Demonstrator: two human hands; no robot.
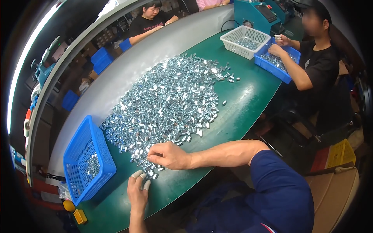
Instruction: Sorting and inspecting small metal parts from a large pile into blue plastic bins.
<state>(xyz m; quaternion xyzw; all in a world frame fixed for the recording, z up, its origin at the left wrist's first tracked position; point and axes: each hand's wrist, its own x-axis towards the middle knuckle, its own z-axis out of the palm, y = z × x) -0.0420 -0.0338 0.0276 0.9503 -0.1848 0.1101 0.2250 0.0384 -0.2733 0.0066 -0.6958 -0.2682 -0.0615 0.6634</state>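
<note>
A broad heap of small shiny metal parts [171,101] covers the green table [248,101]. My right hand [169,155] rests at the heap's near edge, fingers pinched over a few loose parts; whether it grips one I cannot tell. My left hand [138,190] lies just below it, its fingertips in white finger cots touching a small cluster of parts [152,172]. A blue mesh basket [87,159] stands to the left of my hands with some parts in its bottom.
Across the table a person in black reaches into a blue tray [278,62] of parts beside a white mesh basket [244,40]. A teal machine [256,13] stands behind. Another person sits beyond the grey partition [128,73]. A yellow object [80,216] lies near the table's left end.
</note>
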